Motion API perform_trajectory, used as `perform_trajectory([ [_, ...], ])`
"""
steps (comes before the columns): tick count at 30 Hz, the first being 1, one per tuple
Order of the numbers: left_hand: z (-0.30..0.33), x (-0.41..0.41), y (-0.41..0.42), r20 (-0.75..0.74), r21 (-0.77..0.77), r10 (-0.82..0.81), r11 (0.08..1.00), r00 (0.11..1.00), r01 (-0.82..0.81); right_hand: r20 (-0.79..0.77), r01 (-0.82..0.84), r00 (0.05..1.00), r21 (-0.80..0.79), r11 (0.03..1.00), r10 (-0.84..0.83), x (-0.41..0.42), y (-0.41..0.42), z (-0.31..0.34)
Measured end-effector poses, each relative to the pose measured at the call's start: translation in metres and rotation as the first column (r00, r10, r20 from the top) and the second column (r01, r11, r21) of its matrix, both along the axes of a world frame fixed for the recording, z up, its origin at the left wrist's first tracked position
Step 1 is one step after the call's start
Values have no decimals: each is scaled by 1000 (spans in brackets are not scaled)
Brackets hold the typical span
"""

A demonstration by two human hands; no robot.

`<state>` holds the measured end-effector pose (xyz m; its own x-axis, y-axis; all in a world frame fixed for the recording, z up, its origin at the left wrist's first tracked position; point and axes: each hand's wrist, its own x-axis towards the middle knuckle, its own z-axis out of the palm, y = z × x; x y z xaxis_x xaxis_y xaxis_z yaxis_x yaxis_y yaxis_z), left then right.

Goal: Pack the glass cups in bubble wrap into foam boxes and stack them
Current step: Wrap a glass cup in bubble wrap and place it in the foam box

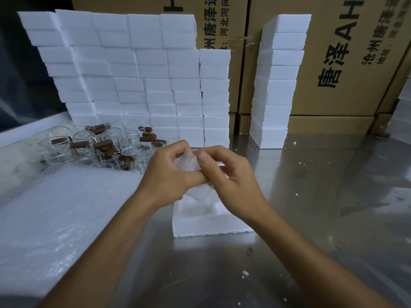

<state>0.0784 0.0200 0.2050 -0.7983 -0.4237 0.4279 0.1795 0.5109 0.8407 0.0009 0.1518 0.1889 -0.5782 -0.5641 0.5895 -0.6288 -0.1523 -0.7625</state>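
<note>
My left hand (pixel 169 174) and my right hand (pixel 231 178) both grip a glass cup wrapped in bubble wrap (pixel 186 164), held just above an open white foam box (pixel 211 221) on the steel table. The box's moulded hollow shows below my hands. Several bare glass cups with brown handles (pixel 100 147) lie in a heap at the left. A pile of bubble wrap sheets (pixel 60 218) lies at the near left.
A wall of stacked white foam boxes (pixel 133 85) stands behind the cups, and a single tall foam stack (pixel 278 85) rises at the right. Cardboard cartons (pixel 344 63) fill the background. Small foam crumbs dot the steel table (pixel 333 207).
</note>
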Motion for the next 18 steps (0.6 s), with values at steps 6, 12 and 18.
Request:
perform_trajectory([
  [6,9,8,-6,148,459,-260,873,954,166,-18,-158,986,227,961,167,-1,5,1],
  [12,10,10,-10,133,635,-405,735,905,236,319,-285,921,162,945,223,-4,9,10],
  [18,9,10,-12,-46,654,-519,630,854,418,559,-480,715,-44,876,420,-11,15,18],
])
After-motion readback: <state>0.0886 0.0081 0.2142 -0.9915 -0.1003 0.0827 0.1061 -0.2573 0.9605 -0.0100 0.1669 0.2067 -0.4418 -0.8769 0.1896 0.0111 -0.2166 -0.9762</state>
